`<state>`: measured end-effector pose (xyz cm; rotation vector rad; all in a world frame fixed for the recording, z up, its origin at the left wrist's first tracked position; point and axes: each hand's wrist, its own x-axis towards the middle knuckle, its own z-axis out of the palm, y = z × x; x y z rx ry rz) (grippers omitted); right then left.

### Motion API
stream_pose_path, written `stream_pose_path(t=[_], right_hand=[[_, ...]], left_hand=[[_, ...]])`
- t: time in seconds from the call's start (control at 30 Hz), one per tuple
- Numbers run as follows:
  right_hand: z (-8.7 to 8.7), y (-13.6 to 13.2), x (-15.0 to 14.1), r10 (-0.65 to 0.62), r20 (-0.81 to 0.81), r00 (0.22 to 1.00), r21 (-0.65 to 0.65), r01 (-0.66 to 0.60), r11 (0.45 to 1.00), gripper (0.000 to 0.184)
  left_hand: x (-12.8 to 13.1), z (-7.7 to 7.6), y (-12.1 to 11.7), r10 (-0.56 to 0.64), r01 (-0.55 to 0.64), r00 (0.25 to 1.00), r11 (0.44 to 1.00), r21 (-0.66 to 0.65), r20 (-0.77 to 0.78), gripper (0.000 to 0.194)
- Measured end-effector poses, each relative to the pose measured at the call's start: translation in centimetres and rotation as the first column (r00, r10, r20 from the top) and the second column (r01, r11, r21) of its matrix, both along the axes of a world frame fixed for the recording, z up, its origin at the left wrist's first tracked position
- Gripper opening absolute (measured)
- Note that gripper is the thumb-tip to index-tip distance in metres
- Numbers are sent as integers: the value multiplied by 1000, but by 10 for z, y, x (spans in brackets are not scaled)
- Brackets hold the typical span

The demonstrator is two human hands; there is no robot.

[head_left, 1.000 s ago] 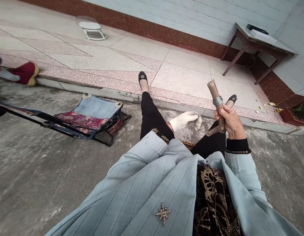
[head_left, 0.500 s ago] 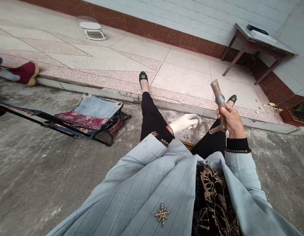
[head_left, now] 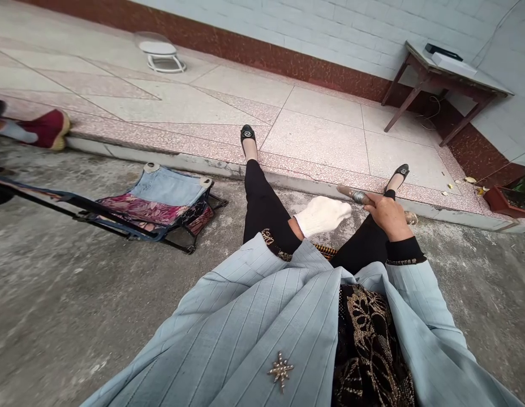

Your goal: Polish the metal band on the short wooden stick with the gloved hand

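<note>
Head view: the stick (head_left: 345,191) is gripped by the right hand (head_left: 388,216) above the right leg (head_left: 359,244), wire (head_left: 359,196) already wound round it; what is left does not show. Nearby, the gloved left hand (head_left: 324,216) has fingers curled closed, contents hidden. Leftward stands a chair (head_left: 163,189).

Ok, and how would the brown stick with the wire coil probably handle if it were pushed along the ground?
The brown stick is probably stiff, since it juts from the right hand without visible sagging. Its rounded shape suggests it might roll, though the raised wire coil would likely make that uneven.
</note>
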<state>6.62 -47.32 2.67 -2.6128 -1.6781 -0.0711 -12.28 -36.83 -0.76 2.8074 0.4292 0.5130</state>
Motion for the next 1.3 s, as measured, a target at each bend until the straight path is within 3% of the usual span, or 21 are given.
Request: stream_pose_path(t=[0.1, 0.17, 0.33, 0.43, 0.57, 0.77, 0.93, 1.1, 1.17, 1.27, 1.3], right_hand=[[3, -5, 2, 130, -70, 989, -171, -140, 975, 45], [4, -9, 9, 221, -224, 949, -213, -269, 939, 49], [3, -19, 23, 282, -577, 767, -137, -431, 892, 52], [2, -23, 27, 307, -736, 603, -27, -480, 877, 53], [-3, -26, 31, 292, -822, 488, 64, -431, 900, 56], [-2, -28, 29, 331, -879, 342, 215, -336, 917, 51], [11, -25, 14, 360, -881, 307, 300, -225, 927, 53], [15, -14, -5, 329, -869, 370, 359, 13, 933, 55], [13, -8, -10, 366, -868, 336, 403, 44, 914, 51], [11, -3, -12, 403, -869, 286, 436, 61, 898, 50], [11, -2, -12, 402, -872, 279, 436, 69, 897, 50]], left_hand=[[-1, 8, 11, 67, -67, 998, 997, 41, 12, 37], [0, 9, 19, 58, -57, 997, 998, -30, 49, 33], [3, 4, 28, -27, 68, 991, 945, -319, 132, 25], [1, 1, 29, -79, 124, 986, 931, -342, 144, 26], [0, 0, 31, -125, 177, 980, 908, -380, 158, 26], [9, -4, 22, -177, 309, 944, 774, -552, 279, 23], [23, -7, 4, 99, 260, 916, 593, -762, 390, 13], [31, -7, -5, 248, 237, 873, 537, -810, 420, 33], [31, -8, -6, 262, 307, 857, 434, -847, 445, 30], [32, -9, -6, 254, 440, 837, 216, -872, 485, 25], [32, -9, -5, 252, 461, 834, 169, -871, 490, 24]])
